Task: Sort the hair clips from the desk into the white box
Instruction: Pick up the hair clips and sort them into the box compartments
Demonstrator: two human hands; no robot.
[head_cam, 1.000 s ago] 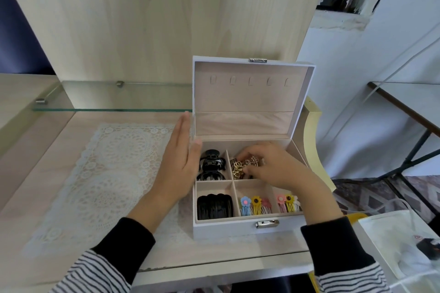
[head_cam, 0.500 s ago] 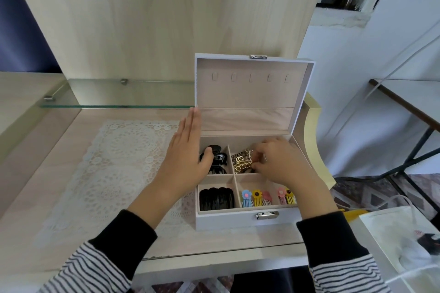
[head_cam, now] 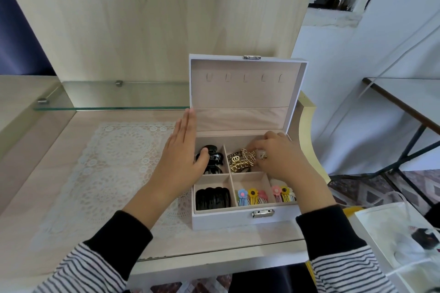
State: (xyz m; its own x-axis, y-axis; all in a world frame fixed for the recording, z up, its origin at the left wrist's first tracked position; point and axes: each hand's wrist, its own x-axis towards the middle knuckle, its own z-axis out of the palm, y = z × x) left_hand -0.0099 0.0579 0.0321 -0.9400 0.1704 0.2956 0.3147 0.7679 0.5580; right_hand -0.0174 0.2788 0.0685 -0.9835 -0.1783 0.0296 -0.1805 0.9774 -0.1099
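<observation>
- Pale wooden desk, lace mat spread across it, carries the white box, which stands open at the right end.
- Left hand, fingers straight, braces the box's left wall, thumb over the rim beside the black claw clips.
- Right hand, fingers curled, pinches the gold clips in the rear middle compartment. It looks the nearer hand for settling them.

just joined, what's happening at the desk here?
A person is sorting hair clips into an open white box on the desk. The left hand lies flat against the box's left wall, thumb over the rim by the black claw clips. The right hand pinches the gold clips in the next compartment. Black clips and flower clips sit in the front row.
</observation>
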